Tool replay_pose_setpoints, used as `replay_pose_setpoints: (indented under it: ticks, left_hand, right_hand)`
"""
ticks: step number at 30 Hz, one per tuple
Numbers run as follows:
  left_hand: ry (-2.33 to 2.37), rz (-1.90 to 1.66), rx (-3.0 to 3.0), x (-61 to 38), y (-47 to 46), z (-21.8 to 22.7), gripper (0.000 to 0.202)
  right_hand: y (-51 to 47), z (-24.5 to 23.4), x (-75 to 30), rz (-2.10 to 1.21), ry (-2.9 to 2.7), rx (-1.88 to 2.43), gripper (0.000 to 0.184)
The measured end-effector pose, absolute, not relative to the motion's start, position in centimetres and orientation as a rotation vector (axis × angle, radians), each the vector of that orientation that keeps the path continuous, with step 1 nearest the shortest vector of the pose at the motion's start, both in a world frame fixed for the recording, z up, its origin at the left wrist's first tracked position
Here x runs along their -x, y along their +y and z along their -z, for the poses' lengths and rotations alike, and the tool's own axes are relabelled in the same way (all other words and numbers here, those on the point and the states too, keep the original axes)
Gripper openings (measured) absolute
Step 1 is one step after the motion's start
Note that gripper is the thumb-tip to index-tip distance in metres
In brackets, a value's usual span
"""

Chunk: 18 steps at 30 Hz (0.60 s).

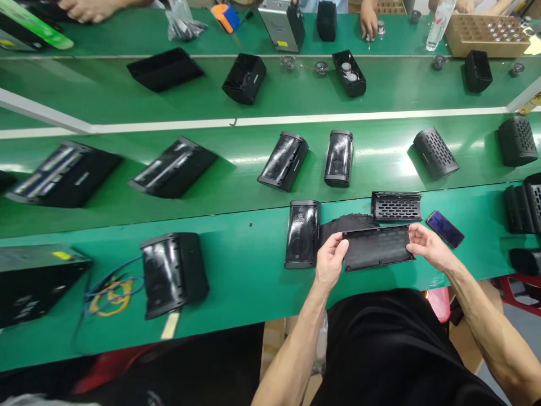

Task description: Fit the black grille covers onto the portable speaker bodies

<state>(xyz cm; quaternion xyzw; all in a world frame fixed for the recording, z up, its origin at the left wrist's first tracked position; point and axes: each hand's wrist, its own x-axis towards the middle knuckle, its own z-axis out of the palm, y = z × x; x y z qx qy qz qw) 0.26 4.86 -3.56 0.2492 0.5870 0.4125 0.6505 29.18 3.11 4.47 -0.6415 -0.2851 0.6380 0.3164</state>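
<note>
Between my two hands is a flat black mesh panel (pixel 379 248), held level above the green bench edge. My left hand (pixel 332 259) pinches its left end with thumb and fingers. The right end is gripped by my right hand (pixel 429 247). Behind the panel lies a dark pile of thin black sheets (pixel 349 221), partly covered by it. A black speaker housing (pixel 302 234) with a glossy front lies just left of my left hand. Beyond the panel rests a black slotted grille (pixel 396 206). A phone (pixel 445 229) lies near my right hand.
A green conveyor belt (pixel 236 197) bears several black speaker housings, some with slotted grilles. Another housing (pixel 173 273) and coiled blue and yellow cables (pixel 112 296) lie at left. Black grilles (pixel 524 206) stand at far right. Across the line, other people's hands (pixel 369 22) show near small round parts.
</note>
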Motion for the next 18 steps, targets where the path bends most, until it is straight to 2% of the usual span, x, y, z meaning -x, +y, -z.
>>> replay_pose_setpoints:
  ticks: [18]
  left_hand:
    - [1.23, -0.944, -0.504, -0.01, 5.66, 3.18, 0.057]
  right_hand:
    - [3.58, -4.49, -28.78, -1.836, -0.717, 1.711, 0.058]
